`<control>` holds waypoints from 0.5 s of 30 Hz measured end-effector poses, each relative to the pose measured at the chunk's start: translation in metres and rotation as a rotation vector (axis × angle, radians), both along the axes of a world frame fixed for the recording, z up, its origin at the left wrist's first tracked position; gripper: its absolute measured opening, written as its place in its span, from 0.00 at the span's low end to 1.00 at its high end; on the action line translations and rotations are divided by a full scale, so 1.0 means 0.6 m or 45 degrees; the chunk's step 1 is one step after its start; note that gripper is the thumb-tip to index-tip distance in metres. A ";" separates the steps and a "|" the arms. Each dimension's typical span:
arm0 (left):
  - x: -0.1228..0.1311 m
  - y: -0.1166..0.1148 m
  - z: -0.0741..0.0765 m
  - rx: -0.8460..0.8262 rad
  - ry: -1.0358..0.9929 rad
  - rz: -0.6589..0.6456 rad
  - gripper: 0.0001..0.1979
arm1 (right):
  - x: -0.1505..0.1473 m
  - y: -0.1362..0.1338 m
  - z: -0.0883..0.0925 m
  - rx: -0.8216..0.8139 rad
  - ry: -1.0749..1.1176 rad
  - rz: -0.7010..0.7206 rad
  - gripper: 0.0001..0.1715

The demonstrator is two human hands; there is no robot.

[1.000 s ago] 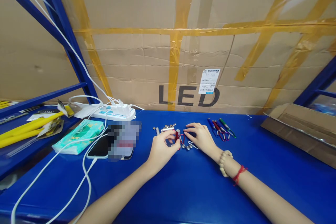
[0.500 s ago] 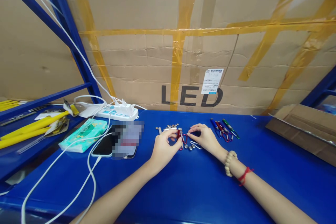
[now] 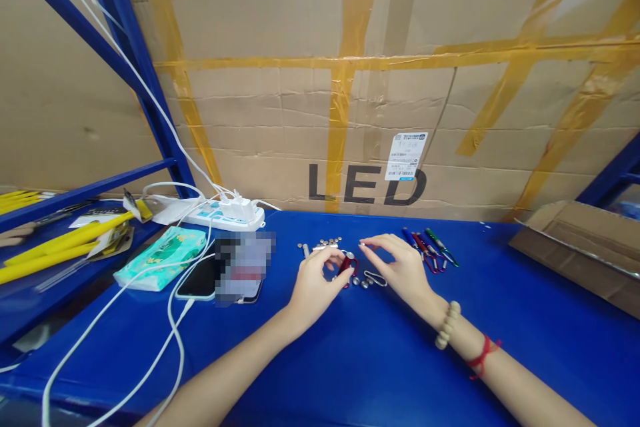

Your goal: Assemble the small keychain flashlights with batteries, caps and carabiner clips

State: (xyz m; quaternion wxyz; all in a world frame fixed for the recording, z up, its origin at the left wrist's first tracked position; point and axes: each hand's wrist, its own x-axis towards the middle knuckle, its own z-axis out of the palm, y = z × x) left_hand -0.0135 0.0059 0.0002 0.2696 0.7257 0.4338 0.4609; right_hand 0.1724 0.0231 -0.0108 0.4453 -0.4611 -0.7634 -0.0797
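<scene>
Since a moment ago the right hand (image 3: 403, 270) has drawn back from the red keychain torch (image 3: 346, 264), which stays pinched in the closed grip of the left hand (image 3: 313, 283) low over the blue bench (image 3: 350, 360). Whether the right grip holds anything, I cannot tell. Button cells (image 3: 327, 241) lie just behind, and coloured torches (image 3: 427, 248) lie to the right.

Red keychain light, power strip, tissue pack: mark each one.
red keychain light (image 3: 346, 265), head view, on its red body.
power strip (image 3: 210, 216), head view, on its white top face.
tissue pack (image 3: 159, 257), head view, on the middle of its green wrapper.
</scene>
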 end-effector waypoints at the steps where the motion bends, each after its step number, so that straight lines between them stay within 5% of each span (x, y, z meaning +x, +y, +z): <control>1: 0.000 0.000 -0.001 0.001 0.007 0.005 0.05 | -0.005 -0.007 0.005 0.042 0.032 0.032 0.09; 15: -0.001 0.007 -0.011 -0.002 0.019 0.006 0.08 | -0.030 -0.036 0.019 0.218 -0.020 0.286 0.08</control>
